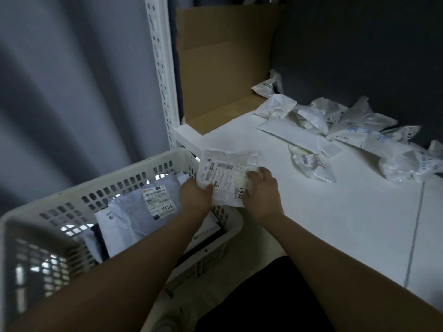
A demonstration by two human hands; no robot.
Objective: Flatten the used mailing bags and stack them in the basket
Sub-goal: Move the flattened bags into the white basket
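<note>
Two hands held one mailing bag (225,173) between them, just above the place where the basket (84,191) met the front corner of the white shelf (335,224). The left hand (195,196) gripped the bag's lower left edge, w/ fingers curled under it and thumb on top. The right hand (262,190) gripped the lower right part in the same way, fingers bent round the plastic. The bag was whitish, nearly flat but wrinkled, and its label w/ barcodes faced up.

The basket was pale plastic w/ slotted walls and stood left of the shelf, at a lower level. Inside lay several flat bags (134,212), one on another; the top one was grey-white and had a label w/ handwritten digits.

Further right on the shelf, well apart from the hands, lay a pile of crumpled bags (359,130), approx. a dozen, not flattened. Behind, at the shelf's left end, an open cardboard box (215,68) stood beside the white rack post (160,68). A grey curtain (72,92) hung at left.
</note>
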